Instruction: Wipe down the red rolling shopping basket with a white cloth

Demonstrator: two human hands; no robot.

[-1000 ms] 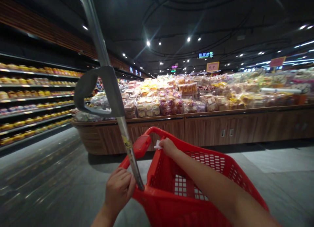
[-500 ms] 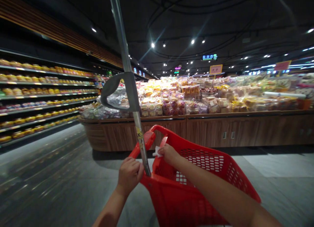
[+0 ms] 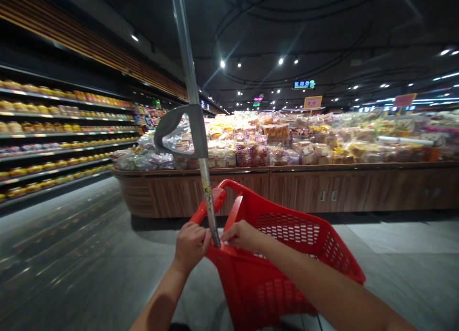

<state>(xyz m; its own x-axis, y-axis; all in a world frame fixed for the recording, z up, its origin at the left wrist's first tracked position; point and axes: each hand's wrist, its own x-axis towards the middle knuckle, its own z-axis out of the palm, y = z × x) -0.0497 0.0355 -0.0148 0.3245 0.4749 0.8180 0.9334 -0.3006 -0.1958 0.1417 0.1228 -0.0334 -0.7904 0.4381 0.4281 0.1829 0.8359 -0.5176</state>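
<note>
Red shopping basket (image 3: 283,259) is sitting right in front of me, with a metal pole (image 3: 189,58) rising from its near end. My left hand (image 3: 191,247) is closing firmly around the basket's red rim beside the pole, and my right hand (image 3: 244,236) is curling over the rim too. Bagged bread (image 3: 258,147) is piling up on a wooden display counter (image 3: 315,192) ahead.
</note>
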